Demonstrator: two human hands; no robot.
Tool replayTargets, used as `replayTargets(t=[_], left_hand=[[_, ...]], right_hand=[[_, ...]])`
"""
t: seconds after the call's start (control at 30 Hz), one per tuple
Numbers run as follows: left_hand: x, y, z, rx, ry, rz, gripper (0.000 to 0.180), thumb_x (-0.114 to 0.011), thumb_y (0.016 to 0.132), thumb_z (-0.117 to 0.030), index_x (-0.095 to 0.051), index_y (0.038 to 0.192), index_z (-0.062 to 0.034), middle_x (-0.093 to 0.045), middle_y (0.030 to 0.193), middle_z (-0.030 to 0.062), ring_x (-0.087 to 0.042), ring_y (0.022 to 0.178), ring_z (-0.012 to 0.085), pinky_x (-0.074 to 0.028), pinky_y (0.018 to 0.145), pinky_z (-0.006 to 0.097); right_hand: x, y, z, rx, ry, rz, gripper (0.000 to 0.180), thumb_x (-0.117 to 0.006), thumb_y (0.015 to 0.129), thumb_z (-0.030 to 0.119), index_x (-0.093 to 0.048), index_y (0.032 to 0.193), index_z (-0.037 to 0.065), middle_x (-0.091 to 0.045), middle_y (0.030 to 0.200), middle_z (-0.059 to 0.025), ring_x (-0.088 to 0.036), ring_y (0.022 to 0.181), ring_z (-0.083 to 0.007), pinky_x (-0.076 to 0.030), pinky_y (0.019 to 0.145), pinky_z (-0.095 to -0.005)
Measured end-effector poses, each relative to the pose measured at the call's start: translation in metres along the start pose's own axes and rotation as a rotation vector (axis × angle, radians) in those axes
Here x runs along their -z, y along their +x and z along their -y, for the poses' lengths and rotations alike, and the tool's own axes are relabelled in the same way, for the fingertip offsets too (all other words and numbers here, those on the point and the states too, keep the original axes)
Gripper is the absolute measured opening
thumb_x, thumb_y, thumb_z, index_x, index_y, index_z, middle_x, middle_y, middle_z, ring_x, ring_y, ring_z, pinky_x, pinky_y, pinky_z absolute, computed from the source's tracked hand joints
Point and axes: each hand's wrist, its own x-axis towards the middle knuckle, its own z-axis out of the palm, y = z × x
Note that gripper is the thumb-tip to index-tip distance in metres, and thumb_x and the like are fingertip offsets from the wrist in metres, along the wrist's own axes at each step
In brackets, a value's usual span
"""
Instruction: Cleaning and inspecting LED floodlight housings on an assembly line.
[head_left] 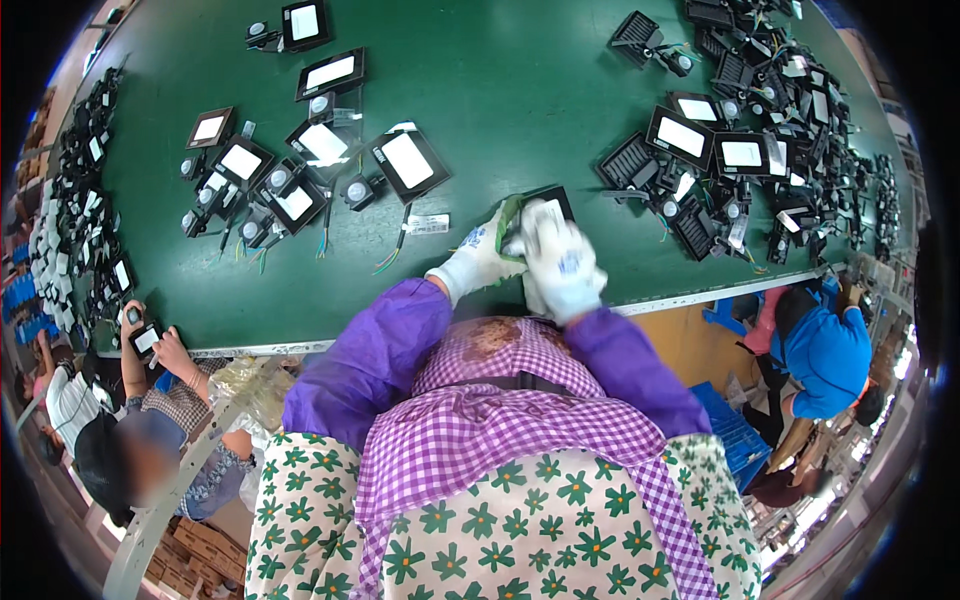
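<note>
At the near edge of the green table, my two white-gloved hands work on a black floodlight with a white panel, partly hidden under them. My left hand, its glove green along the thumb and finger side, grips the light's left side with its fingers closed. My right hand lies over the light's front; motion smears it, so its fingers and anything in them cannot be made out. To the left lies another floodlight, its round white sensor beside it and coloured wires trailing to a labelled tag.
Several more floodlights lie left of my hands. A large heap of them covers the table's right side, and another heap lines its far left. A co-worker handles a light at left; another person in blue is at right.
</note>
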Motion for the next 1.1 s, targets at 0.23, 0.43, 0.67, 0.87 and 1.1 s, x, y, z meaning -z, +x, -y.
replayTargets(t=[0.23, 0.43, 0.67, 0.87, 1.1], left_hand=[[0.013, 0.002, -0.026, 0.255, -0.032, 0.183, 0.101, -0.077, 0.074, -0.015, -0.017, 0.156, -0.0176, -0.064, 0.097, 0.0102, -0.061, 0.066, 0.0143, -0.053, 0.050, 0.030], [0.012, 0.009, -0.027, 0.160, 0.035, 0.192, 0.098, -0.078, 0.074, -0.018, -0.020, 0.154, -0.0142, -0.065, 0.093, 0.0088, -0.062, 0.067, 0.0165, -0.053, 0.052, 0.031], [0.025, 0.010, -0.016, 0.133, -0.068, 0.082, 0.105, -0.077, 0.074, -0.006, -0.013, 0.156, -0.0207, -0.064, 0.090, 0.0028, -0.057, 0.065, 0.0095, -0.048, 0.050, 0.027], [0.088, 0.022, -0.011, 0.159, -0.437, -0.293, 0.093, -0.073, 0.084, -0.004, -0.016, 0.156, -0.0186, -0.060, 0.078, 0.0041, -0.051, 0.051, 0.0107, -0.041, 0.043, 0.025], [0.183, 0.019, 0.018, 0.258, -0.523, -0.708, 0.082, -0.072, 0.084, -0.005, -0.027, 0.151, -0.0173, -0.064, 0.085, 0.0040, -0.050, 0.051, 0.0087, -0.038, 0.039, 0.024]], right_hand=[[0.008, 0.003, -0.037, -0.576, 0.159, 0.236, 0.030, -0.059, 0.089, 0.030, -0.061, 0.108, 0.007, -0.068, 0.097, -0.0183, -0.065, 0.093, -0.0375, -0.050, 0.081, -0.0466], [0.020, 0.099, -0.019, -0.534, 0.233, 0.245, 0.029, -0.053, 0.091, 0.027, -0.059, 0.110, 0.007, -0.067, 0.096, -0.0189, -0.064, 0.093, -0.0374, -0.050, 0.081, -0.0460], [0.006, 0.020, -0.022, -0.320, 0.239, 0.142, 0.027, -0.064, 0.083, 0.025, -0.059, 0.104, 0.007, -0.066, 0.092, -0.0151, -0.064, 0.088, -0.0366, -0.050, 0.077, -0.0471], [0.008, -0.025, -0.058, -0.444, 0.343, 0.158, 0.027, -0.064, 0.083, 0.029, -0.060, 0.100, 0.009, -0.066, 0.095, -0.0162, -0.064, 0.089, -0.0372, -0.050, 0.078, -0.0466], [0.025, -0.069, -0.078, -0.792, 0.489, 0.061, 0.029, -0.060, 0.089, 0.031, -0.063, 0.107, 0.009, -0.068, 0.098, -0.0193, -0.065, 0.091, -0.0389, -0.051, 0.079, -0.0466]])
